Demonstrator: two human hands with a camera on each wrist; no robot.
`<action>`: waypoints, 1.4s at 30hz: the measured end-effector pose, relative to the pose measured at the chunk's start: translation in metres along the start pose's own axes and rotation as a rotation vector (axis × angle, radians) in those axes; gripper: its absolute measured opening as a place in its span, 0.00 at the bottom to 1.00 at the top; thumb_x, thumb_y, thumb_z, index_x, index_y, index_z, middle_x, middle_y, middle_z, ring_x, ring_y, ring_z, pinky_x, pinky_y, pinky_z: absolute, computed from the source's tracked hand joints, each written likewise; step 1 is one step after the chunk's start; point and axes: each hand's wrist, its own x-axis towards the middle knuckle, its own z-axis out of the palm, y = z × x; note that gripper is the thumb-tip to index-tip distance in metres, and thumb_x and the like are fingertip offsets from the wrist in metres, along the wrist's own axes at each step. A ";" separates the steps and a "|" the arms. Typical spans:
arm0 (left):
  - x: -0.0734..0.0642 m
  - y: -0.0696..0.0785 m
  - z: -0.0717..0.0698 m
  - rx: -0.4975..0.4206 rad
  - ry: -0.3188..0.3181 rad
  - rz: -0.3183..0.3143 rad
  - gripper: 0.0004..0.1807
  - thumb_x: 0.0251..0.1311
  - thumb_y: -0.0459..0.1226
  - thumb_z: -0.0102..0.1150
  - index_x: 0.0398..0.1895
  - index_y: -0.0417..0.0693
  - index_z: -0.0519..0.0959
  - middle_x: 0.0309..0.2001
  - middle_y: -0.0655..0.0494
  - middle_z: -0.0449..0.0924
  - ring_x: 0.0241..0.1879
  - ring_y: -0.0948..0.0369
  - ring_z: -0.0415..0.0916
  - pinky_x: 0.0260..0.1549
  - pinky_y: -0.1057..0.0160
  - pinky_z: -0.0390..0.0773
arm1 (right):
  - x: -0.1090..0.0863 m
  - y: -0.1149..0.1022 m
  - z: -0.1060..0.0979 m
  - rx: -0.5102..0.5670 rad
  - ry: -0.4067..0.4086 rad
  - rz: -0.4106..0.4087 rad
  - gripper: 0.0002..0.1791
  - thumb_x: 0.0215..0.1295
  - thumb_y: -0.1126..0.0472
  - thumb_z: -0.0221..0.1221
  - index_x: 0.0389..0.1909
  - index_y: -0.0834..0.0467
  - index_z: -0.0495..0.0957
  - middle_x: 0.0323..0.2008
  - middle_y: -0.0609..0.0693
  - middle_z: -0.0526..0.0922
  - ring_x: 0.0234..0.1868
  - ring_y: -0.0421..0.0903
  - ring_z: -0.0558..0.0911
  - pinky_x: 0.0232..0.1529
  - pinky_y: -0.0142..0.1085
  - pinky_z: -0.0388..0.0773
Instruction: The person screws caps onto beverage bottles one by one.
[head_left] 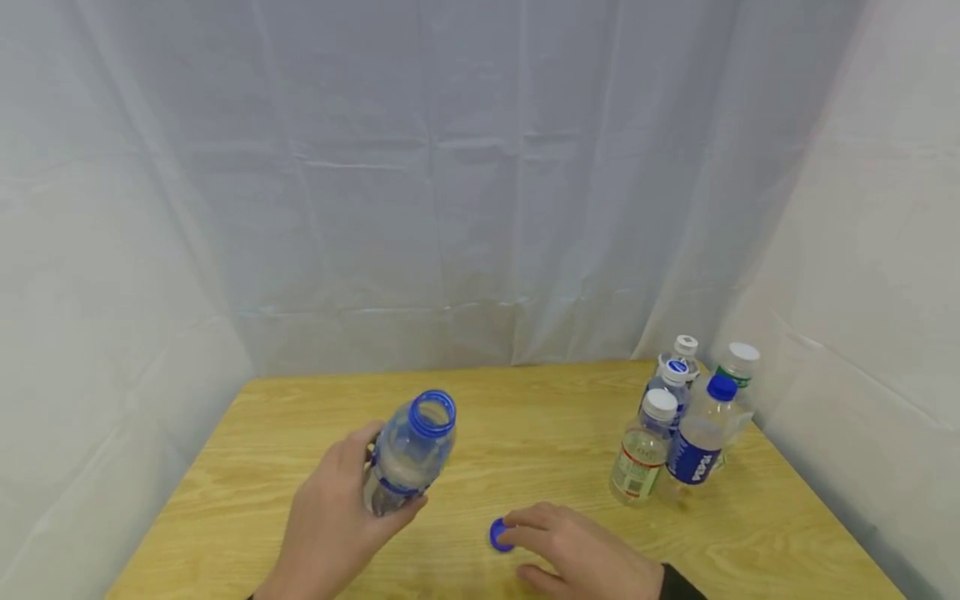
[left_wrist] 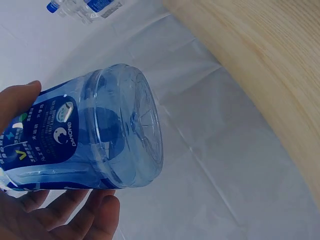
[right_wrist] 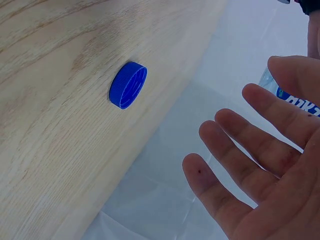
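My left hand [head_left: 337, 492] grips a clear blue plastic bottle [head_left: 411, 458] around its body, holding it tilted above the table. Its blue neck is uncapped and leans to the right. In the left wrist view, the bottle's dark blue label [left_wrist: 45, 132] and ribbed base show, with fingers curled beneath. A blue bottle cap [right_wrist: 128, 85] lies on the wooden table, its hollow side showing in the right wrist view. Just by this cap is my right hand [head_left: 577, 550], fingers spread and loosely bent. Nothing is between those fingers; the right wrist view shows them apart from the cap.
On the right side of the table [head_left: 315, 417] stands a cluster of several capped bottles, among them a green-labelled one [head_left: 640, 458] and a blue-capped one [head_left: 697, 442]. Pale plastic sheeting [head_left: 420, 183] hangs behind the table and along both sides.
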 end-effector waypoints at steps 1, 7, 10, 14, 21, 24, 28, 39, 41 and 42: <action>-0.002 0.001 -0.001 0.003 -0.003 -0.003 0.52 0.32 0.55 0.84 0.63 0.50 0.70 0.44 0.54 0.80 0.40 0.58 0.79 0.32 0.51 0.81 | 0.000 0.000 0.001 -0.002 0.004 -0.008 0.19 0.77 0.48 0.53 0.64 0.47 0.76 0.62 0.47 0.80 0.60 0.42 0.79 0.56 0.39 0.81; -0.011 0.007 -0.004 0.007 0.003 0.018 0.52 0.28 0.56 0.85 0.62 0.52 0.72 0.46 0.54 0.81 0.42 0.58 0.80 0.32 0.52 0.82 | 0.002 0.003 0.004 -0.009 0.023 -0.035 0.18 0.75 0.52 0.56 0.62 0.50 0.77 0.60 0.49 0.80 0.59 0.42 0.80 0.55 0.39 0.82; -0.016 0.008 -0.004 0.017 0.009 0.039 0.51 0.27 0.57 0.85 0.61 0.53 0.72 0.47 0.55 0.82 0.43 0.58 0.81 0.33 0.52 0.83 | 0.004 0.005 0.005 0.014 0.007 -0.014 0.18 0.74 0.52 0.57 0.62 0.48 0.77 0.60 0.46 0.80 0.58 0.41 0.80 0.54 0.38 0.82; -0.022 0.010 -0.004 0.024 0.022 0.051 0.51 0.26 0.57 0.85 0.60 0.53 0.73 0.48 0.55 0.82 0.44 0.58 0.81 0.34 0.52 0.84 | 0.007 0.009 0.007 0.036 -0.008 -0.003 0.18 0.74 0.52 0.57 0.63 0.48 0.77 0.61 0.45 0.79 0.58 0.40 0.80 0.53 0.37 0.82; -0.030 0.010 -0.003 0.038 0.055 0.081 0.53 0.21 0.56 0.87 0.58 0.52 0.74 0.44 0.59 0.81 0.40 0.64 0.79 0.31 0.58 0.83 | 0.011 0.012 0.014 0.033 -0.003 -0.012 0.18 0.74 0.53 0.57 0.62 0.48 0.77 0.61 0.43 0.78 0.59 0.39 0.79 0.55 0.36 0.81; -0.033 0.009 -0.002 0.032 0.049 0.075 0.53 0.21 0.56 0.86 0.59 0.54 0.73 0.43 0.61 0.80 0.38 0.66 0.77 0.30 0.61 0.81 | 0.015 0.014 0.016 0.025 -0.006 -0.008 0.17 0.74 0.54 0.58 0.61 0.48 0.78 0.61 0.41 0.78 0.58 0.38 0.78 0.55 0.36 0.81; -0.037 0.008 0.000 0.038 0.035 0.088 0.53 0.23 0.59 0.85 0.60 0.53 0.73 0.44 0.61 0.79 0.39 0.67 0.77 0.31 0.61 0.81 | 0.019 0.016 0.018 -0.011 -0.005 -0.022 0.18 0.72 0.55 0.60 0.60 0.48 0.78 0.60 0.42 0.79 0.58 0.38 0.78 0.55 0.36 0.81; -0.043 0.008 0.001 0.037 0.010 0.062 0.51 0.25 0.62 0.83 0.58 0.55 0.74 0.42 0.64 0.79 0.38 0.69 0.76 0.30 0.63 0.80 | 0.031 0.020 0.024 -0.167 -0.012 0.018 0.18 0.68 0.55 0.63 0.58 0.46 0.79 0.61 0.48 0.80 0.55 0.43 0.81 0.51 0.43 0.82; -0.043 0.009 0.001 0.041 0.004 0.060 0.51 0.25 0.62 0.83 0.58 0.55 0.73 0.41 0.65 0.79 0.37 0.70 0.75 0.29 0.64 0.79 | 0.032 0.021 0.025 -0.193 -0.016 0.029 0.20 0.67 0.55 0.64 0.60 0.45 0.79 0.61 0.49 0.80 0.56 0.45 0.80 0.51 0.44 0.82; -0.043 0.009 0.000 0.044 0.001 0.058 0.51 0.25 0.62 0.83 0.58 0.55 0.73 0.41 0.65 0.78 0.37 0.70 0.75 0.28 0.65 0.78 | 0.033 0.021 0.026 -0.207 -0.017 0.028 0.21 0.66 0.54 0.65 0.61 0.45 0.78 0.61 0.49 0.80 0.56 0.45 0.80 0.52 0.44 0.82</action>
